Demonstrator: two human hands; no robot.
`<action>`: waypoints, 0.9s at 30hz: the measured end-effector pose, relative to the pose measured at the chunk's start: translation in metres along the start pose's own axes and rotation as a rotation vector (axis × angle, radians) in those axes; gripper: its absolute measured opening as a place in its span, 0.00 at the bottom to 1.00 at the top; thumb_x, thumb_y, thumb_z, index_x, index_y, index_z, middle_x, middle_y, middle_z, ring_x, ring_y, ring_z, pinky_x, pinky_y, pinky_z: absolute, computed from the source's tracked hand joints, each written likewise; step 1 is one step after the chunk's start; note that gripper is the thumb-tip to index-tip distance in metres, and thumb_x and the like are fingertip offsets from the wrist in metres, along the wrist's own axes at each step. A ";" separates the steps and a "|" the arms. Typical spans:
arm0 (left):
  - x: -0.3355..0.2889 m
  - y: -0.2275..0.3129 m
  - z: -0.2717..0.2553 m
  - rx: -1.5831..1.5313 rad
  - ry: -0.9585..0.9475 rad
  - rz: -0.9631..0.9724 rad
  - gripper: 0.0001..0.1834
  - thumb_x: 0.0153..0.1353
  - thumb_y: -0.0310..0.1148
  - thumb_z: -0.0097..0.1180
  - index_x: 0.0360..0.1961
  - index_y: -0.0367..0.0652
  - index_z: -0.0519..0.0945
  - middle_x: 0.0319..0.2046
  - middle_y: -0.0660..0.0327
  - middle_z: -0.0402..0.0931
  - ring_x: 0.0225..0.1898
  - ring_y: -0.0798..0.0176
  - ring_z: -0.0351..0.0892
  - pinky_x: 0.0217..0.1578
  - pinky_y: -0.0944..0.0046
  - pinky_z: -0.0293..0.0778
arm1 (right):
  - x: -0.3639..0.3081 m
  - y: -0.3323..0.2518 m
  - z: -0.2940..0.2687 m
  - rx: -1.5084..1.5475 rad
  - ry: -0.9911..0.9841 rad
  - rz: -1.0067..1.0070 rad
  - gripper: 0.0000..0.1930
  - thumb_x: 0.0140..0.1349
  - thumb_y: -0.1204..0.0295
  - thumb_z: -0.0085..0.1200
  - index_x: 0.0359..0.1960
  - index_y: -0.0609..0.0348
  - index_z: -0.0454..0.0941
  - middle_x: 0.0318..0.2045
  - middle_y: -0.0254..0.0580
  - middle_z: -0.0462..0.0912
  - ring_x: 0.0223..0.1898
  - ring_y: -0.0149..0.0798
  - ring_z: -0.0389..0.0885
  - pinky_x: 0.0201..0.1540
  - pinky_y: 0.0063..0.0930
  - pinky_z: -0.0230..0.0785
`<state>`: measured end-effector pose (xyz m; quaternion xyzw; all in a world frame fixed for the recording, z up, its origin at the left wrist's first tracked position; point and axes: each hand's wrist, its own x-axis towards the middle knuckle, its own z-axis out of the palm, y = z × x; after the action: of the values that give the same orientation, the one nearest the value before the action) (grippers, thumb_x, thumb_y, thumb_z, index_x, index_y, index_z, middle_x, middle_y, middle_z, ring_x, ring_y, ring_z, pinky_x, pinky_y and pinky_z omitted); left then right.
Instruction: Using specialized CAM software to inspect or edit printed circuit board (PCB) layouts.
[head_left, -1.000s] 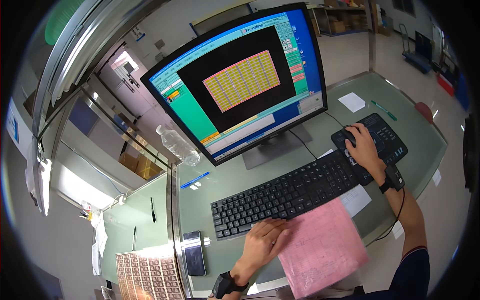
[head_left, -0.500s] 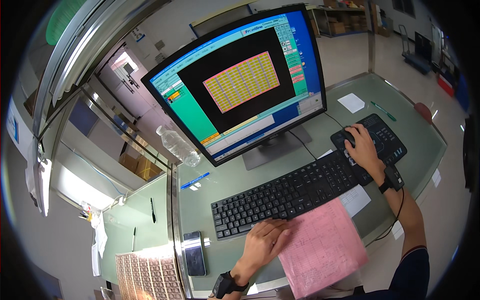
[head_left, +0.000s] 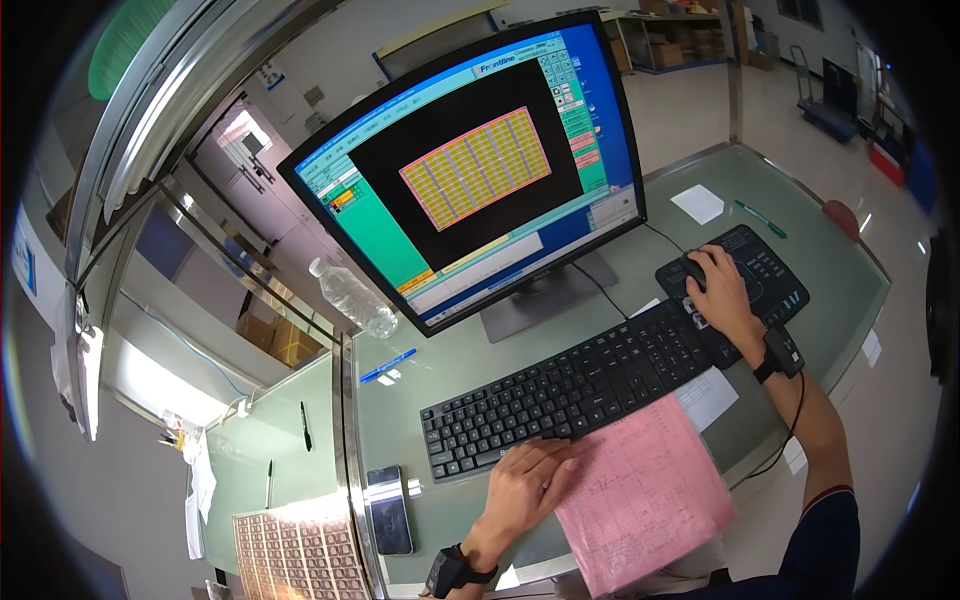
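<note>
My right hand [head_left: 724,298] is wrapped over a black computer mouse [head_left: 692,270], which sits on a dark mouse pad [head_left: 770,272]. My left hand [head_left: 526,486] lies loosely at the front edge of a black keyboard [head_left: 550,395], its fingers stretched out and its thumb over the corner of a pink sheet [head_left: 650,505] in a clear sleeve. Behind the keyboard stands a monitor [head_left: 470,255], tilted in view. Its screen shows a rectangular panel of yellow-green cells outlined in pink on black. Each wrist carries a black strapped device.
A clear plastic bottle [head_left: 355,298] and a blue pen [head_left: 388,366] are left of the monitor. Beside the metal frame lie a phone [head_left: 390,510] and a brown patterned panel [head_left: 300,550]. White paper [head_left: 698,205] and a green pen [head_left: 761,219] lie at the far right.
The whole view has shifted slightly. Both hands keep their places on the mouse and at the keyboard's edge, and the screen shows much the same panel.
</note>
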<state>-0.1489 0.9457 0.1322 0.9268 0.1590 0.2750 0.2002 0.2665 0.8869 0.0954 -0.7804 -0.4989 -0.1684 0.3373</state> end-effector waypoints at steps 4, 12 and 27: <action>0.002 0.001 0.001 0.015 0.020 0.015 0.09 0.66 0.33 0.63 0.42 0.41 0.89 0.45 0.58 0.87 0.47 0.53 0.86 0.51 0.56 0.79 | 0.000 0.000 0.002 -0.010 0.016 0.001 0.19 0.61 0.72 0.61 0.54 0.63 0.78 0.55 0.53 0.75 0.58 0.58 0.75 0.61 0.46 0.71; 0.003 0.003 0.000 0.026 0.035 0.004 0.07 0.63 0.31 0.65 0.39 0.40 0.89 0.43 0.57 0.88 0.45 0.53 0.86 0.47 0.57 0.80 | 0.000 0.003 0.005 -0.039 0.030 -0.002 0.19 0.61 0.72 0.61 0.54 0.61 0.79 0.55 0.51 0.76 0.57 0.56 0.76 0.61 0.46 0.72; 0.004 0.004 0.001 0.022 0.029 -0.002 0.07 0.63 0.31 0.66 0.39 0.39 0.89 0.43 0.57 0.88 0.43 0.53 0.86 0.45 0.56 0.80 | -0.002 0.004 0.004 -0.047 0.023 0.024 0.20 0.61 0.71 0.61 0.55 0.62 0.78 0.55 0.53 0.75 0.58 0.58 0.75 0.61 0.47 0.71</action>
<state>-0.1447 0.9432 0.1348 0.9247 0.1661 0.2865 0.1878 0.2693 0.8875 0.0896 -0.7920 -0.4816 -0.1848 0.3265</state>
